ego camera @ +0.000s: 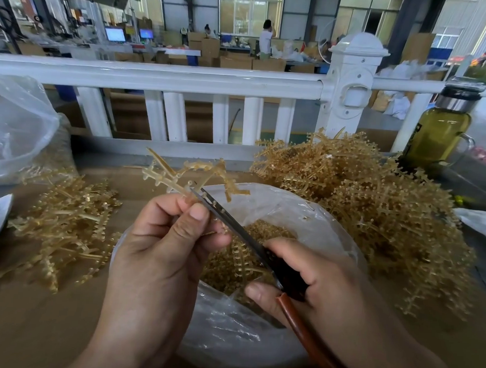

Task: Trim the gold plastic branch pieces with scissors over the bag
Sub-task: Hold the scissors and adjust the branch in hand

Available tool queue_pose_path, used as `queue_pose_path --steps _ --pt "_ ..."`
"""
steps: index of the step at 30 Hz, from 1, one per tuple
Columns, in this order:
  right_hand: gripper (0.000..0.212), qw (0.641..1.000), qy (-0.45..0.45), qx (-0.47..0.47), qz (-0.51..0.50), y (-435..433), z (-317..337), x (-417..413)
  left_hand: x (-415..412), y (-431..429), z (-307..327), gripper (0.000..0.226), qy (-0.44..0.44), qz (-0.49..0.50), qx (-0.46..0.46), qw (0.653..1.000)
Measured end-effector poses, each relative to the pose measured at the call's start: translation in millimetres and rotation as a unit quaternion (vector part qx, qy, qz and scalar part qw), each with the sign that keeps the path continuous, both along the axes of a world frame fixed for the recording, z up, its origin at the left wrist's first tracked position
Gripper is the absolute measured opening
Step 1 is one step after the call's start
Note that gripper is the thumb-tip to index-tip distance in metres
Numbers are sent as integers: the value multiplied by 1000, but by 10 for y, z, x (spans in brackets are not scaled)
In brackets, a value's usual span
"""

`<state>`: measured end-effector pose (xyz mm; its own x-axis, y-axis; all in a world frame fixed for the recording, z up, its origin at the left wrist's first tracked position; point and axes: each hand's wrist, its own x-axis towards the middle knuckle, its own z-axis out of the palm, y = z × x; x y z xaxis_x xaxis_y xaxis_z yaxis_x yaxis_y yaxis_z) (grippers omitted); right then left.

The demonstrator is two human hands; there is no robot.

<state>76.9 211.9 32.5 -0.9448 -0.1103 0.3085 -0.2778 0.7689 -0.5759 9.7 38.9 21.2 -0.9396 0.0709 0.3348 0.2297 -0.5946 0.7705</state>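
Pinching a gold plastic branch piece (pixel 184 177) in the left hand (pixel 162 244), thumb and curled fingers on its stem, holding it above the clear bag (pixel 305 217). Gripping scissors (pixel 233 226) in the right hand (pixel 324 278), fingers wrapped round the handles, blades touching the piece beside the left thumb.

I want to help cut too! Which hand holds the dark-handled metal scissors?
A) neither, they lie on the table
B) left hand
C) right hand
C: the right hand grips the dark-handled metal scissors, while the left hand pinches a gold plastic branch piece.
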Motion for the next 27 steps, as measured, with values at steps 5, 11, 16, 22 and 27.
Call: queue_pose_path --steps 5,11,16,22,27 --pt "47 1000 14 3 -4 -9 -12 4 4 2 -1 11 -4 0 4 1000" --pt "46 1000 26 15 -8 -10 -14 2 4 -7 4 9 -6 -10 2 1000" --pt "42 999 31 19 -4 4 -11 -8 7 2 14 9 -13 -8 5 1000" --pt "39 999 39 22 2 7 -13 -21 3 9 28 15 -13 -8 3 1000" --pt "39 999 44 19 1 7 -26 -41 -6 9 13 14 -18 -8 9 1000"
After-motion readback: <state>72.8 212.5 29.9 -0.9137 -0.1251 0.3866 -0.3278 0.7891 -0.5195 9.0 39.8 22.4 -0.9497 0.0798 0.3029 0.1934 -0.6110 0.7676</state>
